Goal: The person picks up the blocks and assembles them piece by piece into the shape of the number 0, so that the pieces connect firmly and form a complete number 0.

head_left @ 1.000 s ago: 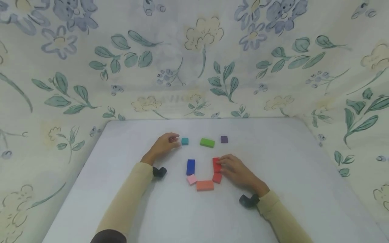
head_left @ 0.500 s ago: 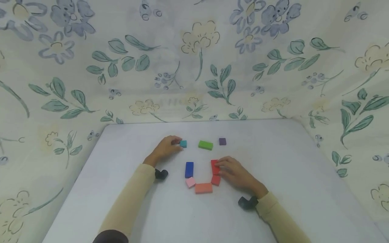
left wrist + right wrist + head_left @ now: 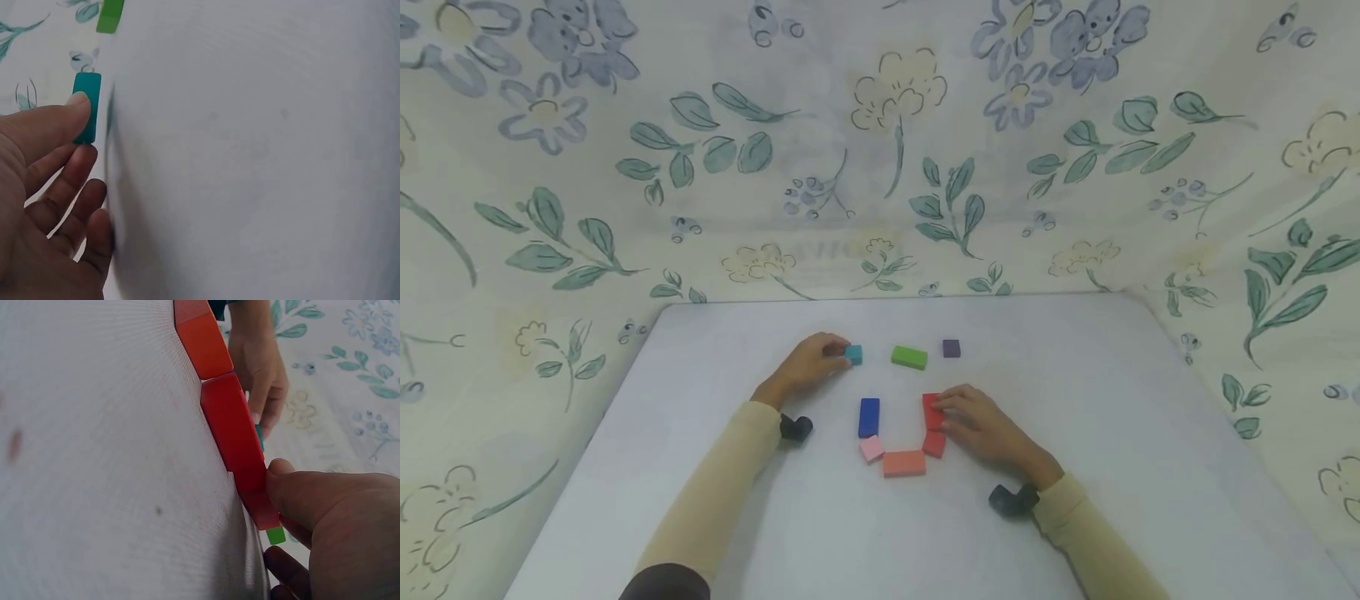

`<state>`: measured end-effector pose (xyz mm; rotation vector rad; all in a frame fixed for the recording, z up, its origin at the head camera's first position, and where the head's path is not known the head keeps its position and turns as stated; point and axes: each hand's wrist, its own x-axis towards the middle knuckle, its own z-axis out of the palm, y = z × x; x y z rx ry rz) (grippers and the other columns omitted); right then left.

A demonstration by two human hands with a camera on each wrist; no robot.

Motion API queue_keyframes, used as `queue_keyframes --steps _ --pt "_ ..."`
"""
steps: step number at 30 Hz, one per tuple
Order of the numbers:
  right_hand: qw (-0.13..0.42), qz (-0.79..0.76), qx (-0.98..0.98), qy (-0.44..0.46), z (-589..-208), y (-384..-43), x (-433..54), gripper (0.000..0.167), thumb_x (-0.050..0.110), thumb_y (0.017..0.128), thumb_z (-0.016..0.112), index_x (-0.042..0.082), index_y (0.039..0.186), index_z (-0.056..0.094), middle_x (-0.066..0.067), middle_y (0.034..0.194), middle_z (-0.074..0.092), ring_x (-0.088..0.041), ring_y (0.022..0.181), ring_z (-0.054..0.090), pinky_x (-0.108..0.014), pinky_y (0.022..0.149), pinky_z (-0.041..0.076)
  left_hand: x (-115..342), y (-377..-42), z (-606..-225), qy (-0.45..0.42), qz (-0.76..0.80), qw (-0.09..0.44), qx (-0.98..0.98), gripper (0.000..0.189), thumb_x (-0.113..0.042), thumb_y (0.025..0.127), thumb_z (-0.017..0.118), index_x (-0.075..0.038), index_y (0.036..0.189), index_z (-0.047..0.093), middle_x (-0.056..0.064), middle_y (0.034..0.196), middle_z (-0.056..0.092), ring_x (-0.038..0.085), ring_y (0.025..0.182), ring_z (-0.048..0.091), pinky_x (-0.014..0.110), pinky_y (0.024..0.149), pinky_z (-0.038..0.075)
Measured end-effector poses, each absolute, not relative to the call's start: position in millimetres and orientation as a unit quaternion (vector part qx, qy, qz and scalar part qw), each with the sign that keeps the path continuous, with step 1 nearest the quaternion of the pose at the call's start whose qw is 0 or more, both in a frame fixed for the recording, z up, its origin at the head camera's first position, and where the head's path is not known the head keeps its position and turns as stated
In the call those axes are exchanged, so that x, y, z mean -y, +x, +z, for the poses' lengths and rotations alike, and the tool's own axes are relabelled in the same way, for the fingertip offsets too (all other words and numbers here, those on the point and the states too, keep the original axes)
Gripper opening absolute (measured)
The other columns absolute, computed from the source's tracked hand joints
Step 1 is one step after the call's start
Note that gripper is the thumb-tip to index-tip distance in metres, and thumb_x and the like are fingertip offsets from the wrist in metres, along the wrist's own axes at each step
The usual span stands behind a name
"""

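With thumb and fingertips, my left hand (image 3: 808, 363) pinches a small teal block (image 3: 854, 355) at the back left of the arrangement. In the left wrist view the thumb lies on the teal block's (image 3: 91, 119) face, a fingertip below it and the other fingers curled loosely. My right hand (image 3: 988, 425) holds a long red block (image 3: 931, 407), partly hidden by its fingers; the right wrist view has the thumb against its side. A smaller red block (image 3: 934, 444) adjoins it, followed by a coral block (image 3: 904, 464), a pink block (image 3: 872, 450) and an upright-lying blue block (image 3: 869, 417).
A green block (image 3: 909, 357) and a small purple block (image 3: 951, 348) lie farther back, right of the teal one. All rest on a white table (image 3: 1075, 358). Floral cloth (image 3: 820, 167) hangs behind and at both sides.
My left hand has moved slightly right to the teal block and closed thumb and fingers on it. The right hand stays at the long red block. The head view shifts slightly.
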<state>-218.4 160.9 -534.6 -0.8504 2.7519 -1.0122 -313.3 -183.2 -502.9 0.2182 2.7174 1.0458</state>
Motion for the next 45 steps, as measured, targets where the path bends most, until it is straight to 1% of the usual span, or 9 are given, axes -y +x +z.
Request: queue_keyframes --steps 5,8,12,19,24,27,32,40,45 --pt "0.039 -0.335 -0.899 -0.279 -533.7 -219.1 -161.1 0.037 0.025 0.095 0.068 0.024 0.132 0.062 0.007 0.133 0.057 -0.015 0.129 0.051 -0.042 0.108 0.048 179.1 -311.2 -492.3 0.117 0.35 0.109 -0.923 0.041 -0.029 0.093 0.067 -0.012 0.131 0.062 0.01 0.128 0.062 0.03 0.125 0.055 0.05 0.108 0.044" --pt "0.042 -0.339 -0.897 -0.279 -533.0 -219.8 -160.0 0.037 0.026 0.095 0.068 0.025 0.131 0.062 0.008 0.133 0.057 -0.014 0.129 0.051 -0.042 0.108 0.048 176.3 -307.2 -485.4 0.131 0.352 0.119 -0.919 0.041 -0.03 0.093 0.068 -0.015 0.13 0.062 0.009 0.128 0.062 0.029 0.124 0.055 0.049 0.105 0.046" --pt "0.041 -0.34 -0.896 -0.282 -533.1 -220.9 -158.1 0.036 0.027 0.096 0.067 0.024 0.131 0.062 0.008 0.133 0.057 -0.014 0.129 0.051 -0.042 0.109 0.047 173.1 -301.3 -480.4 0.137 0.35 0.137 -0.916 0.041 -0.033 0.093 0.068 -0.018 0.13 0.062 0.006 0.131 0.061 0.028 0.126 0.054 0.051 0.106 0.046" --pt "0.042 -0.33 -0.901 -0.279 -535.1 -223.0 -158.2 0.036 0.028 0.096 0.067 0.025 0.131 0.062 0.009 0.132 0.057 -0.013 0.129 0.051 -0.04 0.109 0.047 165.6 -295.8 -492.8 0.177 0.332 0.164 -0.912 0.039 -0.027 0.091 0.069 -0.016 0.128 0.064 0.005 0.128 0.064 0.027 0.127 0.056 0.047 0.109 0.046" --pt "0.049 -0.33 -0.904 -0.269 -536.0 -221.1 -162.2 0.037 0.027 0.095 0.068 0.027 0.131 0.062 0.01 0.132 0.056 -0.013 0.129 0.051 -0.04 0.107 0.048 159.8 -288.5 -499.1 0.205 0.325 0.166 -0.908 0.038 -0.024 0.091 0.071 -0.012 0.127 0.065 0.006 0.126 0.065 0.027 0.125 0.058 0.045 0.108 0.047" --pt "0.052 -0.337 -0.902 -0.264 -536.4 -219.5 -162.6 0.036 0.026 0.095 0.068 0.027 0.131 0.062 0.009 0.133 0.056 -0.014 0.129 0.051 -0.042 0.108 0.048 159.1 -285.2 -499.0 0.214 0.321 0.162 -0.908 0.037 -0.022 0.092 0.07 -0.011 0.127 0.064 0.007 0.125 0.065 0.028 0.124 0.059 0.047 0.107 0.048" --pt "0.058 -0.343 -0.901 -0.261 -535.1 -217.2 -162.1 0.036 0.027 0.095 0.068 0.026 0.131 0.062 0.008 0.133 0.057 -0.015 0.13 0.051 -0.043 0.108 0.047 158.9 -285.1 -499.6 0.225 0.313 0.163 -0.908 0.037 -0.024 0.092 0.07 -0.012 0.127 0.064 0.006 0.124 0.066 0.027 0.122 0.059 0.046 0.105 0.048" --pt "0.048 -0.339 -0.9 -0.268 -533.0 -218.3 -162.3 0.038 0.026 0.095 0.068 0.026 0.132 0.062 0.008 0.134 0.056 -0.015 0.13 0.051 -0.043 0.108 0.048 159.2 -286.6 -495.4 0.224 0.309 0.163 -0.91 0.037 -0.023 0.092 0.07 -0.012 0.127 0.064 0.008 0.125 0.066 0.029 0.124 0.059 0.047 0.107 0.048" --pt "0.046 -0.349 -0.894 -0.276 -533.0 -217.9 -162.9 0.036 0.024 0.096 0.067 0.024 0.131 0.062 0.006 0.133 0.057 -0.017 0.13 0.051 -0.045 0.107 0.048 160.5 -288.5 -499.8 0.229 0.309 0.164 -0.908 0.037 -0.022 0.092 0.071 -0.011 0.127 0.064 0.007 0.125 0.067 0.027 0.123 0.06 0.044 0.106 0.049"
